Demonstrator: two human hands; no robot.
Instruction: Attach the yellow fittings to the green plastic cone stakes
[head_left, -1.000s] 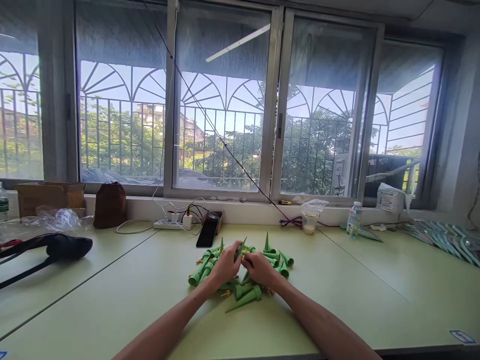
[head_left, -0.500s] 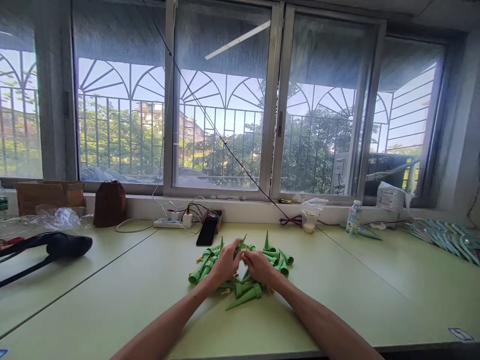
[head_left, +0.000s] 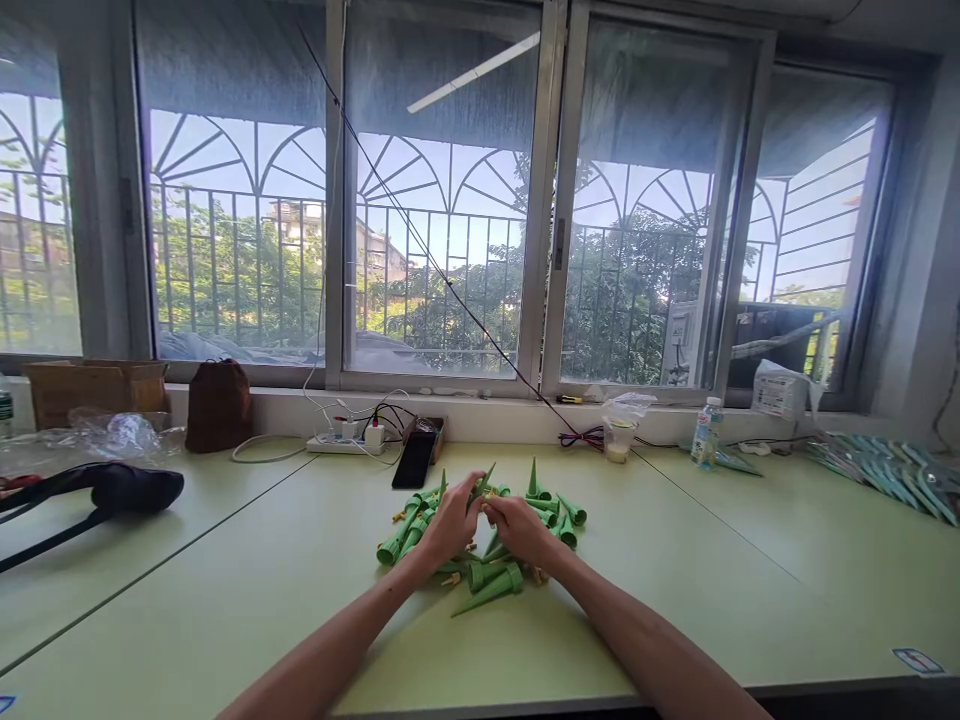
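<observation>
My left hand is closed around a green plastic watering spike, its pointed end tilted up and to the right. My right hand meets it at the spike's lower end, fingers pinched on what looks like a small yellow piece, mostly hidden by the fingertips. Around and beneath both hands lies a loose pile of similar green spikes, several on their sides and a few standing point up. Small yellow pieces are scattered among them.
A black phone leans on a small box behind the pile, near a white power strip. Left are a black strapped item and a brown bag. Right stand a plastic cup, a bottle and packaged items.
Both hands stay together over the pile with the spike held almost as before. The view has shifted very slightly.
</observation>
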